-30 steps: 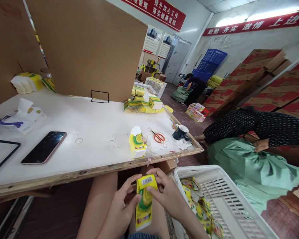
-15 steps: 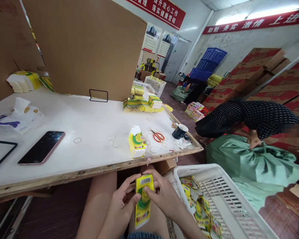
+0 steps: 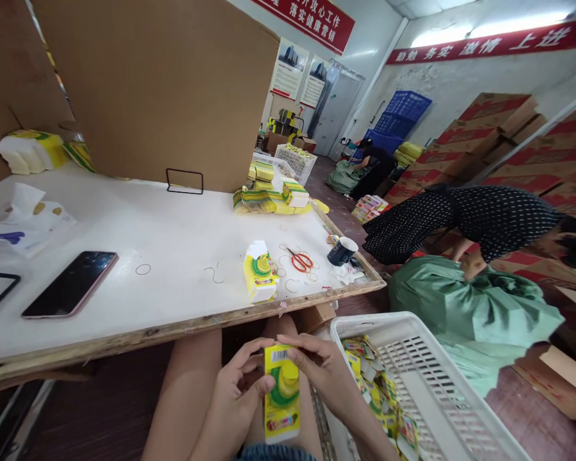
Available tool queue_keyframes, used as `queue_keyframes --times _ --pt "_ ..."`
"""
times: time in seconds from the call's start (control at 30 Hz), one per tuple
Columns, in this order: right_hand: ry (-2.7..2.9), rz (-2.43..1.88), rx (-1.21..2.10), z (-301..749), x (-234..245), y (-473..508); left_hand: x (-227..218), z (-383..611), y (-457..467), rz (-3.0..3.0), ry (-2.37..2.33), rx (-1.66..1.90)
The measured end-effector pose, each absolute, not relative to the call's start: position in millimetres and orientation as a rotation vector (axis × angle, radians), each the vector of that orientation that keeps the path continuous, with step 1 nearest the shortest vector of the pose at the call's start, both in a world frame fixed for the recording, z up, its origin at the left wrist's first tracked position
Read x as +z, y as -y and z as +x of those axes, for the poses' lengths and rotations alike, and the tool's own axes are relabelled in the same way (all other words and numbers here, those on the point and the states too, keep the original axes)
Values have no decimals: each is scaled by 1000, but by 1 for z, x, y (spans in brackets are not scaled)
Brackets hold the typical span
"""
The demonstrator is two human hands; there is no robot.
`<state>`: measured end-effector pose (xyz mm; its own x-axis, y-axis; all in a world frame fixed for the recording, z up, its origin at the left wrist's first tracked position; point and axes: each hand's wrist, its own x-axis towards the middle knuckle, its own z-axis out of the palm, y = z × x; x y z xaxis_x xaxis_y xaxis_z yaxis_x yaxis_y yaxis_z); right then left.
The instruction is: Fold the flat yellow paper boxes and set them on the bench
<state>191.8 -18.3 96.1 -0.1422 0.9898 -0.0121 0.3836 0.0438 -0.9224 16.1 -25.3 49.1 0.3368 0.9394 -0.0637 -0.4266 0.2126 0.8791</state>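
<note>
Yellow packet (image 3: pixel 282 400) (barcode (image 3: pixel 280 355) visible) between pinching fingers (image 3: pixel 267 384) of left hand (image 3: pixel 236 392) and right hand (image 3: pixel 325 372)

The left hand (image 3: pixel 239 387) and right hand (image 3: pixel 327 372) are holding a yellow pack (image 3: pixel 282 398) above the lap (image 3: pixel 189 378). On the table (image 3: pixel 148 230), scissors (image 3: pixel 301 260) are lying among rubber bands (image 3: pixel 287 285) near a mug (image 3: pixel 342 251). A co-worker (image 3: pixel 494 218) is gripping a green sack (image 3: pixel 470 314).

Bare hands (image 3: pixel 325 372) — blue denim (image 3: pixel 274 453)
</note>
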Motion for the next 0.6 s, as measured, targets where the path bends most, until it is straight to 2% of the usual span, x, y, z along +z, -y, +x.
queue_keyframes --times 0.07,0.13,0.2,0.4,0.6 --pt "1724 -1560 843 209 104 21 47 17 25 940 -747 1074" --pt "1815 -1772 427 230 114 18 43 16 22 975 -834 1096" --pt "1894 -1859 152 242 122 5 39 15 19 987 -903 1117" --pt "2297 -1567 256 199 105 -86 30 14 16 1038 -882 1091" --pt "2357 -1582 247 166 76 -138 23 -3 11 944 -987 1135"
